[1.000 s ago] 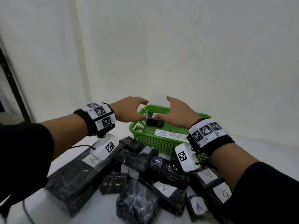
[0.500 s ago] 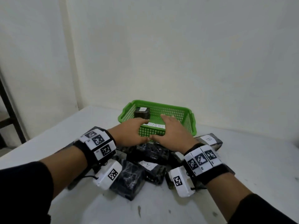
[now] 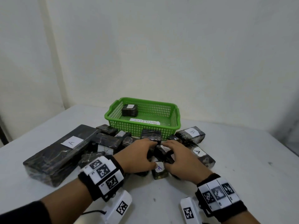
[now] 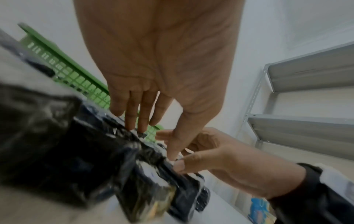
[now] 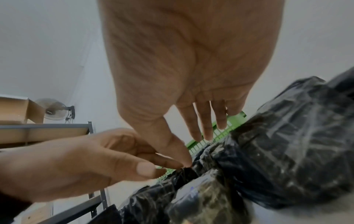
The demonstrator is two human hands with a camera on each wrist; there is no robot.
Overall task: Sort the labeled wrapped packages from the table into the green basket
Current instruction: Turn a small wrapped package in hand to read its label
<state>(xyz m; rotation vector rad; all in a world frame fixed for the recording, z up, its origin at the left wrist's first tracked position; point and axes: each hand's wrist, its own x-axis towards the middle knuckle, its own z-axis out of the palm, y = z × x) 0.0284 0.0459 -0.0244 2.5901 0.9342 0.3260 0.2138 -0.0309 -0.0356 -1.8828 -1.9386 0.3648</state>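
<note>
The green basket (image 3: 174,125) stands at the back of the white table, with an "ABNORMAL" label and one small black wrapped package (image 3: 129,109) inside. A pile of black wrapped packages lies in front of it. My left hand (image 3: 144,154) and right hand (image 3: 176,157) hover side by side over the pile's middle. Their fingertips touch a small package (image 3: 161,151), and another labeled A (image 3: 159,171) lies between the thumbs. In the left wrist view my fingers (image 4: 134,118) are straight on the wrap. In the right wrist view my thumb (image 5: 178,151) touches a package corner.
A long package labeled A (image 3: 61,152) lies at the left; packages labeled B (image 3: 191,135) and A (image 3: 202,156) lie at the right. The table (image 3: 242,167) shows bare to the right. Grey metal shelving (image 4: 287,121) stands beyond, with a cardboard box (image 5: 15,110) and fan (image 5: 55,110).
Both hands have drawn back from over the basket and come down onto the pile in front of it. The small package stays in the basket.
</note>
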